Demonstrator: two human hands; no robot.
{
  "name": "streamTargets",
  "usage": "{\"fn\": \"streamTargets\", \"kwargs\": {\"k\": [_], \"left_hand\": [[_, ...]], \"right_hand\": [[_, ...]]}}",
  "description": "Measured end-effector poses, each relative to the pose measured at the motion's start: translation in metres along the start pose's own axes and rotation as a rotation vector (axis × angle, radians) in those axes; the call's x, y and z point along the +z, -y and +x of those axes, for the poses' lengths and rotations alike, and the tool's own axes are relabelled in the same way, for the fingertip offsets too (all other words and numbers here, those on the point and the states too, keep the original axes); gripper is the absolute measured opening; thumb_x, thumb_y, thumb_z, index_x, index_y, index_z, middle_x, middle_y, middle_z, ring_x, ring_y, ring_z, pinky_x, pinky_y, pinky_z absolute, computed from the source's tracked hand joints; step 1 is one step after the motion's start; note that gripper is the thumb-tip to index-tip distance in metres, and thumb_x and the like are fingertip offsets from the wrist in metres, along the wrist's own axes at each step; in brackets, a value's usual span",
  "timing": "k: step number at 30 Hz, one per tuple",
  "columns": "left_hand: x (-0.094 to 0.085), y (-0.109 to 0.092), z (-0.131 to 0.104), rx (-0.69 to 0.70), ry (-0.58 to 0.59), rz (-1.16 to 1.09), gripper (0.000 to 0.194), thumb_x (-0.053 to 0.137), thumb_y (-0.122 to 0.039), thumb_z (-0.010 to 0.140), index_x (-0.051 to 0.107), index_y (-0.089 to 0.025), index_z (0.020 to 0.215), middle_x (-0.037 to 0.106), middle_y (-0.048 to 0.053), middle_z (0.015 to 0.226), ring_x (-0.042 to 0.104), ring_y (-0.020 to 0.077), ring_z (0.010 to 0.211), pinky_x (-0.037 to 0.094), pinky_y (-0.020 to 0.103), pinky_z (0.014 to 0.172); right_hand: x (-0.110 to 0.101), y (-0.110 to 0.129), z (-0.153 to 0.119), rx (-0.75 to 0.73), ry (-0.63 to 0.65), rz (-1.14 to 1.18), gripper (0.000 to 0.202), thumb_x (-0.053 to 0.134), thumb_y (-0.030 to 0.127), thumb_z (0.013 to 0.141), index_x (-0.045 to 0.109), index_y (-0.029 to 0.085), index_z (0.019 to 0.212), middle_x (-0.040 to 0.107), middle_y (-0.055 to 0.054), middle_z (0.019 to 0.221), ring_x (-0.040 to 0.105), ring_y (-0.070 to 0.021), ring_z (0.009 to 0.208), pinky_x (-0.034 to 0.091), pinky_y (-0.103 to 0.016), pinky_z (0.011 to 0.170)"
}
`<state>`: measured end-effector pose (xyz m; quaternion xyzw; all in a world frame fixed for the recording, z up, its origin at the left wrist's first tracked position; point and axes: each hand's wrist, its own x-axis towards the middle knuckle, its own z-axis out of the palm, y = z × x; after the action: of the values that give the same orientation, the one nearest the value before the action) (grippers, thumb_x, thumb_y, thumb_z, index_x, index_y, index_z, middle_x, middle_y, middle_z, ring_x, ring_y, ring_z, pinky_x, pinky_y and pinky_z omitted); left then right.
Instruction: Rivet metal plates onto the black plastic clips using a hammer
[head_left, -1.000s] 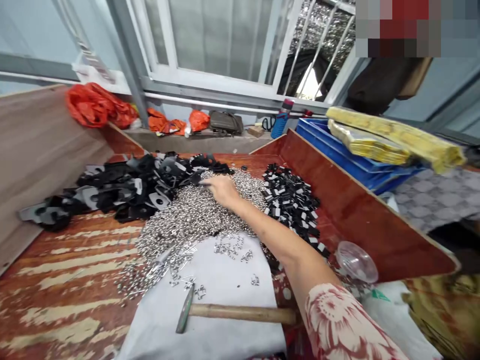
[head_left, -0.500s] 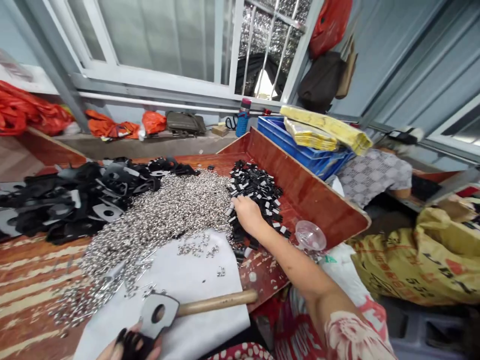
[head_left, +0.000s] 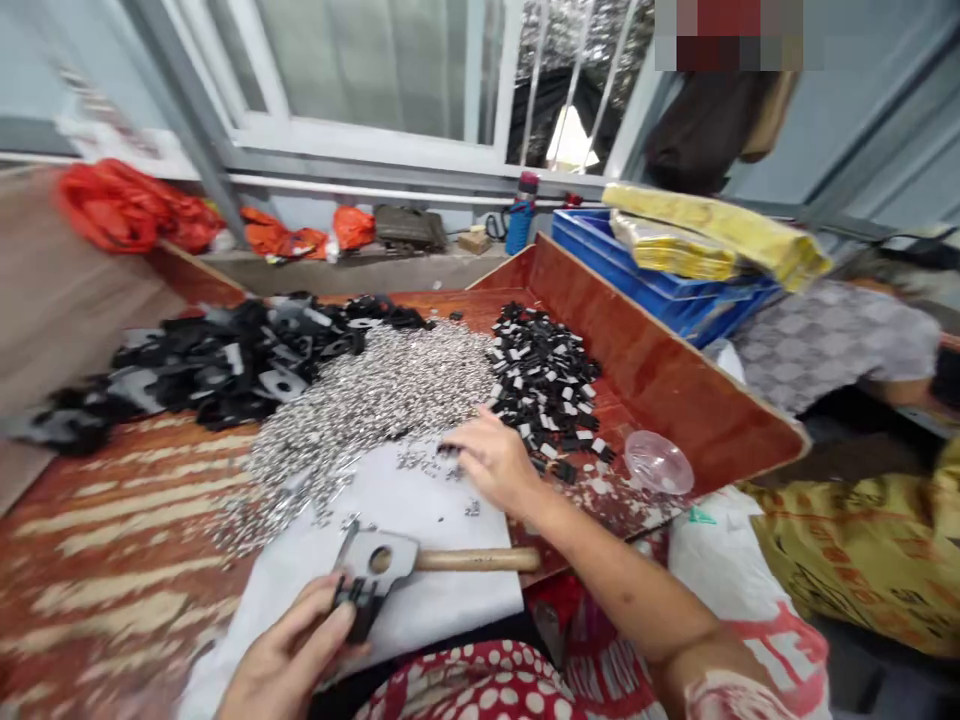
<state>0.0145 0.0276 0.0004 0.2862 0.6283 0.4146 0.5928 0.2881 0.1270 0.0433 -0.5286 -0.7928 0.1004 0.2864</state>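
Observation:
My left hand (head_left: pixel 304 640) pinches a black part with a grey plate (head_left: pixel 397 555) that has a round hole. Behind the plate a wooden handle (head_left: pixel 480 560) lies across the white sheet (head_left: pixel 420 500). My right hand (head_left: pixel 491 460) is over the sheet's upper right, its fingers closed on a small dark piece (head_left: pixel 450 450), close to a few loose metal pieces (head_left: pixel 420 462). A big heap of small shiny metal pieces (head_left: pixel 390 380) lies beyond the sheet. To its right is a pile of small black pieces with pale tabs (head_left: pixel 547 370).
Black parts with grey plates (head_left: pixel 247 360) are heaped at the left. A clear plastic bowl (head_left: pixel 658 462) stands by the red side board (head_left: pixel 675 370). Past the board are a blue crate (head_left: pixel 645 290) with yellow packs and another person's patterned sleeve (head_left: pixel 832 340).
My right hand has moved from the pile of small black pieces toward the sheet, with a small dark piece now in it. My left hand has come further into view. The view has shifted.

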Motion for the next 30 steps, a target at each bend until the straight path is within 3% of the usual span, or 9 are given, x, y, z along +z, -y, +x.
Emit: {"fn": "streamTargets", "kwargs": {"k": [3, 7, 14, 18, 21, 25, 30], "left_hand": [[0.022, -0.02, -0.009, 0.047, 0.135, -0.076, 0.045, 0.092, -0.051, 0.057, 0.082, -0.018, 0.086, 0.065, 0.01, 0.13, 0.064, 0.0206, 0.081, 0.06, 0.028, 0.063], [0.031, -0.029, -0.014, 0.117, 0.231, -0.195, 0.035, 0.088, -0.047, 0.066, 0.082, -0.018, 0.087, 0.062, 0.009, 0.108, 0.054, 0.0147, 0.073, 0.053, 0.024, 0.057], [0.016, -0.022, -0.016, 0.138, 0.302, -0.194, 0.028, 0.083, -0.045, 0.074, 0.082, -0.018, 0.082, 0.056, 0.007, 0.104, 0.052, 0.0145, 0.071, 0.05, 0.023, 0.053], [0.01, -0.008, -0.009, 0.177, 0.226, -0.139, 0.03, 0.083, -0.047, 0.074, 0.081, -0.018, 0.08, 0.057, 0.006, 0.106, 0.054, 0.0094, 0.058, 0.05, 0.025, 0.053], [0.006, 0.002, -0.003, 0.186, 0.174, -0.073, 0.032, 0.085, -0.048, 0.071, 0.081, -0.019, 0.083, 0.056, 0.008, 0.123, 0.055, 0.0091, 0.056, 0.053, 0.028, 0.055], [0.003, 0.008, 0.001, 0.22, 0.217, -0.027, 0.03, 0.082, -0.048, 0.074, 0.081, -0.021, 0.088, 0.045, 0.01, 0.151, 0.054, 0.008, 0.055, 0.055, 0.031, 0.059], [0.001, 0.01, 0.002, 0.226, 0.22, 0.021, 0.035, 0.079, -0.051, 0.077, 0.077, -0.017, 0.071, 0.063, 0.012, 0.123, 0.054, 0.0144, 0.065, 0.051, 0.028, 0.061]], "right_hand": [[0.031, 0.052, -0.02, -0.13, -0.035, 0.406, 0.023, 0.055, 0.016, 0.093, 0.075, 0.025, 0.102, 0.075, 0.0, 0.094, 0.067, -0.0168, 0.09, 0.028, -0.051, 0.12], [0.054, 0.081, -0.032, -0.13, -0.076, 0.531, 0.028, 0.054, 0.015, 0.093, 0.076, 0.027, 0.103, 0.072, 0.001, 0.085, 0.065, -0.016, 0.083, 0.023, -0.054, 0.122], [0.069, 0.092, -0.042, -0.13, -0.163, 0.536, 0.031, 0.052, 0.014, 0.093, 0.074, 0.028, 0.109, 0.069, 0.001, 0.083, 0.064, -0.0169, 0.082, 0.026, -0.056, 0.119], [0.077, 0.101, -0.052, -0.105, -0.161, 0.448, 0.035, 0.047, 0.013, 0.093, 0.073, 0.025, 0.112, 0.069, -0.002, 0.085, 0.062, -0.019, 0.085, 0.032, -0.053, 0.115], [0.079, 0.102, -0.058, -0.01, -0.061, 0.525, 0.035, 0.048, 0.012, 0.093, 0.074, 0.024, 0.112, 0.069, -0.003, 0.088, 0.062, -0.0186, 0.085, 0.044, -0.043, 0.105], [0.08, 0.095, -0.058, 0.049, 0.006, 0.612, 0.033, 0.05, 0.013, 0.094, 0.076, 0.025, 0.111, 0.071, -0.003, 0.086, 0.062, -0.0179, 0.084, 0.048, -0.037, 0.097], [0.082, 0.091, -0.055, 0.095, 0.091, 0.753, 0.026, 0.055, 0.018, 0.096, 0.079, 0.026, 0.102, 0.072, 0.0, 0.083, 0.064, -0.0157, 0.08, 0.044, -0.038, 0.106]]}}
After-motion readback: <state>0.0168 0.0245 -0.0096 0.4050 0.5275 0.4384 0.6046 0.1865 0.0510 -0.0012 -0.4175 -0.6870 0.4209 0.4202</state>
